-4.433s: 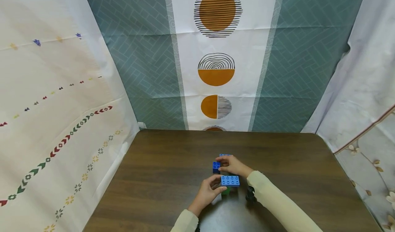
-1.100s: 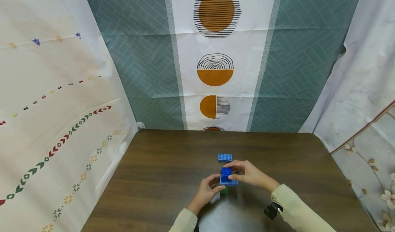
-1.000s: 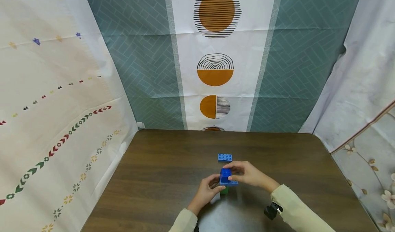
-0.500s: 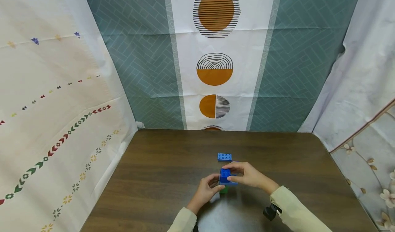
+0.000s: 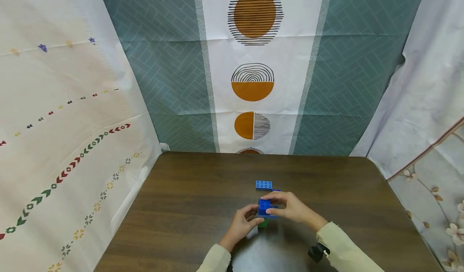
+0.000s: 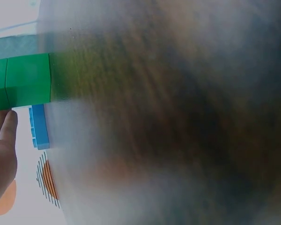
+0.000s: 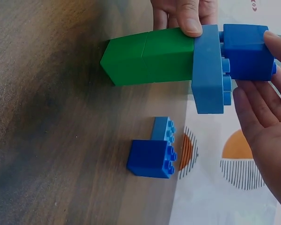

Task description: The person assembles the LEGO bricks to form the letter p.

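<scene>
Thumb and fingers of the right hand (image 5: 291, 208) are pinching a dark blue block (image 7: 247, 51) from opposite sides, the grip standing apart only by the breadth of the block. This block is sitting over the left end of a light blue brick (image 7: 208, 70), its own studs facing upward; in the right wrist view a narrow gap is showing between the two, baring the studs beneath, while further studs are lying uncovered beside it. The light blue brick is capping an upper green block (image 7: 168, 63), which is resting on a lower green block (image 7: 125, 63), the whole column standing upright on the brown table (image 5: 188, 207). The left hand (image 5: 238, 225) is gripping the column from its left side in a partly open curve, the thumb touching the seam between upper green block and light blue brick; the far fingers are partly hiding behind the column, so their full wrap cannot be told. Beyond the column, a spare dark blue block (image 7: 146, 158) and a spare light blue brick (image 7: 161, 128) are lying studs-up on the table near each other; whether they are touching cannot be told.
</scene>
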### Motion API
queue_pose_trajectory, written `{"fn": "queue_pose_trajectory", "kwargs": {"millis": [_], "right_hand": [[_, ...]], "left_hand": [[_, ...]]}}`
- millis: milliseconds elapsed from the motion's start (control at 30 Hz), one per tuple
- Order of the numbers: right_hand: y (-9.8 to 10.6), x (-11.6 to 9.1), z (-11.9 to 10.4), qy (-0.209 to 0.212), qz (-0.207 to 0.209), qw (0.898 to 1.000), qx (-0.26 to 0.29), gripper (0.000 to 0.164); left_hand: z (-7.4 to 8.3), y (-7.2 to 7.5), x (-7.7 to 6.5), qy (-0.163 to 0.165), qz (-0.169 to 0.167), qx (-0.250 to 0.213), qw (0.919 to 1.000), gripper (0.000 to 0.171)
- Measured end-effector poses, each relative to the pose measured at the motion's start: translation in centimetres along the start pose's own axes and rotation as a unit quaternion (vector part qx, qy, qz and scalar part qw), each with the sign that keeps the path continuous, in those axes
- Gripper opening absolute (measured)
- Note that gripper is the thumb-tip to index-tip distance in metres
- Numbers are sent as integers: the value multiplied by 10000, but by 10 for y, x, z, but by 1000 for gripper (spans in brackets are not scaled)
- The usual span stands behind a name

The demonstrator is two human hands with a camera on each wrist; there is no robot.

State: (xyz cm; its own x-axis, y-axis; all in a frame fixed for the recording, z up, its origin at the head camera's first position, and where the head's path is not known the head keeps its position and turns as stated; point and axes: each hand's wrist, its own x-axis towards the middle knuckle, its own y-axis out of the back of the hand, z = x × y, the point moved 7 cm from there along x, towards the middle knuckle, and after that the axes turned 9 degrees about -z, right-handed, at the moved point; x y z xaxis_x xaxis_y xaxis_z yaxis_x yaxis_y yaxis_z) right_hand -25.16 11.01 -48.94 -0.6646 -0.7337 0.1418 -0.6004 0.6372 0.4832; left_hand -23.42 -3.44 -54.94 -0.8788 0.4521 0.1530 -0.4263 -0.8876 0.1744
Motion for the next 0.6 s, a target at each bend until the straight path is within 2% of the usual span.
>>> {"fn": "queue_pose_trajectory", "kwargs": {"millis": [267,600], "right_hand": [[0,-2,-23,-114,135,9998,134,32],[1,1,-28,-113,222,9996,92,31]], "left_hand": [[-28,0,5,217,-6,115,9997,31],[-27,1,5,67,-67,-8,10000,32]]}}
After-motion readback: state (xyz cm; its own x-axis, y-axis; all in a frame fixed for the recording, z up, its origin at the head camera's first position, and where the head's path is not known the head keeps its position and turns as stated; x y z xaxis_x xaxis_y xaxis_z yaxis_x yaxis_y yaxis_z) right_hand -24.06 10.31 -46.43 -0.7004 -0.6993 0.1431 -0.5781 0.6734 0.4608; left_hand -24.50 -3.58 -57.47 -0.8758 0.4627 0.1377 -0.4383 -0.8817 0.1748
